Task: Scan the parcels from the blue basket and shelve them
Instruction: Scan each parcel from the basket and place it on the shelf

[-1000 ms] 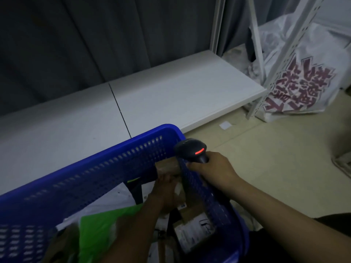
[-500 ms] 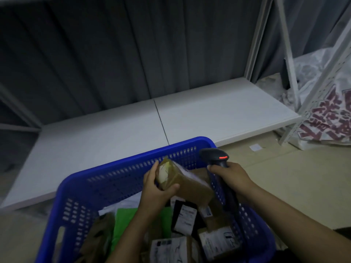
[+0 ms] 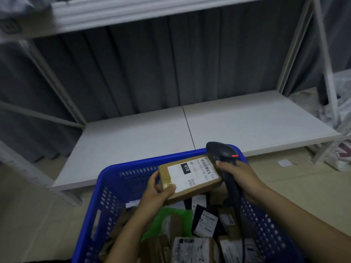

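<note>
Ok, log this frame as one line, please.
step: scan | left hand: holds brown parcel label-up above blue basket | right hand: grips scanner beside parcel | shelved: not yet

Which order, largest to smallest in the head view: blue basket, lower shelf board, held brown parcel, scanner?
1. The lower shelf board and blue basket: alike; basket nearer and cropped, so unranked.
2. The brown parcel.
3. The scanner, partly hidden by the right hand.

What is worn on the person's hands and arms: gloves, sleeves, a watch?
The left hand and right hand are bare: no gloves, rings or watch show. The left arm and right arm are uncovered as far as the frame's edge, so no sleeve is visible. In this dim light small marks could be missed.
</note>
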The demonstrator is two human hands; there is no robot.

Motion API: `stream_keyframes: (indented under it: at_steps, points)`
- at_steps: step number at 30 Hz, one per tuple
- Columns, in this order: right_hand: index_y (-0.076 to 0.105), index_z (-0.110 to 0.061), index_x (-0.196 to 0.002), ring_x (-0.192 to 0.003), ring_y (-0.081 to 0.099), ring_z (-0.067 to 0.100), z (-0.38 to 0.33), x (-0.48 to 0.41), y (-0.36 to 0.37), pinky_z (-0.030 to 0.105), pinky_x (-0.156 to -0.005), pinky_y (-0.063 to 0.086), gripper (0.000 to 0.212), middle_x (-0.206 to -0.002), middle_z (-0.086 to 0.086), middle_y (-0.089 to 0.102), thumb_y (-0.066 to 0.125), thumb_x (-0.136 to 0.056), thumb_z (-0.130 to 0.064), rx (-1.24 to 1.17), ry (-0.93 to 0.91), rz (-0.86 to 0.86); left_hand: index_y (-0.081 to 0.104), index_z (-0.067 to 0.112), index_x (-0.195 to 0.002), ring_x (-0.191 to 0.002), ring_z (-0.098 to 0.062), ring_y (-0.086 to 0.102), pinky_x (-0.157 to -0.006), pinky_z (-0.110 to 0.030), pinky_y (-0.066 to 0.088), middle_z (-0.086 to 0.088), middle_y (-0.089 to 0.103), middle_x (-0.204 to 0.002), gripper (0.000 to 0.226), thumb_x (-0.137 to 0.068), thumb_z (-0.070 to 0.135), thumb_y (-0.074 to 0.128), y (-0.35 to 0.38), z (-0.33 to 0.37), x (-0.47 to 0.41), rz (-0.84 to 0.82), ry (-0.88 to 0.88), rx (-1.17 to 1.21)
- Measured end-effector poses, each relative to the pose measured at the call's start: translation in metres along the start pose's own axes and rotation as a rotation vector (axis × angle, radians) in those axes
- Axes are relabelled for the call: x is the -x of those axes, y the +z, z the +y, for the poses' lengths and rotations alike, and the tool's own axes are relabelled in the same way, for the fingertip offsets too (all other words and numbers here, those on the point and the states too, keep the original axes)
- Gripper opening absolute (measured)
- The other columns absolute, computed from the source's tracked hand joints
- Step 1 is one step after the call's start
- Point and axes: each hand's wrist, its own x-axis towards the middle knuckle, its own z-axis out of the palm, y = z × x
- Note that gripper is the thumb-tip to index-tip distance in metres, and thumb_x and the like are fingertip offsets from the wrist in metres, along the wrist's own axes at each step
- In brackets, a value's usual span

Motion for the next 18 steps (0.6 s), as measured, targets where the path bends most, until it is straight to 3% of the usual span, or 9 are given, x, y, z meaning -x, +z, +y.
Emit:
stream_keyframes:
  at_steps: [3, 7, 10, 12, 15, 18]
  points:
    - [0.07, -0.01, -0.098, -0.084, 0.072, 0.019, -0.002, 0.0, 0.007, 0.037, -0.081, 0.057, 0.014, -0.09, 0.005, 0.076, 0.067, -0.089, -0.021, 0.136, -0.034, -0.071, 0.034, 0.03, -0.146, -0.108, -0.026, 0.062, -0.093, -0.044, 0.051, -0.009, 0.059, -0.128, 0.077, -0.082, 0.006, 0.071, -0.013, -0.004, -0.003, 0.126, -0.03, 0.13]
    - [0.062, -0.004, -0.082, -0.05, 0.063, 0.021, -0.005, -0.001, 0.01, 0.034, -0.059, 0.053, 0.02, -0.059, 0.009, 0.067, 0.067, -0.089, -0.022, 0.428, -0.112, -0.175, 0.044, 0.023, -0.14, -0.102, -0.019, 0.062, -0.08, -0.032, 0.051, -0.005, 0.06, -0.122, 0.064, -0.084, 0.003, 0.067, -0.044, 0.004, -0.003, 0.31, 0.021, 0.143]
    - [0.064, -0.009, -0.089, -0.06, 0.061, 0.01, -0.006, -0.001, 0.01, 0.019, -0.057, 0.045, 0.023, -0.074, 0.007, 0.069, 0.072, -0.084, -0.03, 0.815, -0.209, -0.22, 0.054, 0.017, -0.134, -0.106, -0.022, 0.062, -0.076, -0.027, 0.05, -0.004, 0.064, -0.12, 0.052, -0.086, 0.001, 0.064, -0.076, 0.007, -0.008, 0.361, 0.059, 0.06]
    - [0.065, -0.008, -0.094, -0.072, 0.061, 0.008, -0.005, -0.001, 0.012, 0.015, -0.059, 0.041, 0.027, -0.085, 0.003, 0.068, 0.073, -0.082, -0.03, 0.952, -0.258, -0.277, 0.056, 0.016, -0.132, -0.108, -0.024, 0.062, -0.077, -0.028, 0.049, -0.005, 0.066, -0.12, 0.05, -0.086, -0.001, 0.062, -0.092, 0.008, -0.009, 0.361, 0.069, -0.011]
    - [0.064, -0.011, -0.093, -0.081, 0.065, 0.013, -0.001, -0.002, 0.014, 0.024, -0.069, 0.05, 0.026, -0.088, 0.003, 0.068, 0.072, -0.08, -0.031, 0.985, -0.281, -0.388, 0.058, 0.015, -0.131, -0.104, -0.021, 0.062, -0.074, -0.025, 0.047, -0.004, 0.065, -0.118, 0.047, -0.087, -0.001, 0.061, -0.108, 0.007, -0.008, 0.335, 0.075, -0.142]
    - [0.063, -0.021, -0.088, -0.078, 0.064, 0.006, 0.0, -0.001, 0.017, 0.026, -0.072, 0.053, 0.02, -0.085, -0.003, 0.067, 0.07, -0.079, -0.036, 1.014, -0.292, -0.453, 0.058, 0.021, -0.129, -0.105, -0.02, 0.062, -0.074, -0.026, 0.047, -0.002, 0.065, -0.116, 0.044, -0.088, 0.006, 0.062, -0.115, 0.004, -0.007, 0.307, 0.064, -0.225]
